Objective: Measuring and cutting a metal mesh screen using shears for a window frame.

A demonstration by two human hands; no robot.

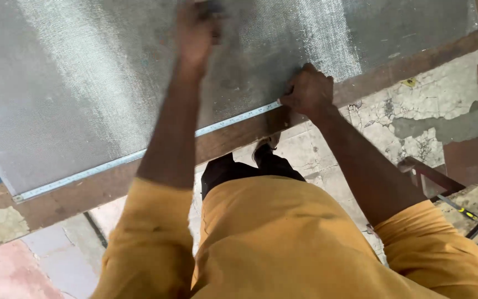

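Tape measure lies stretched along the near edge of the grey sheet on the table. Right hand presses its right end, fingers clenched. Left hand is blurred far on the sheet; its grip I cannot tell.

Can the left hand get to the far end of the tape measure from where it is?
Probably yes. The left hand lies up on the woven grey sheet, holding something blurred. The tape measure runs bare along the sheet's near edge to its end hook, with nothing lying on the sheet between.
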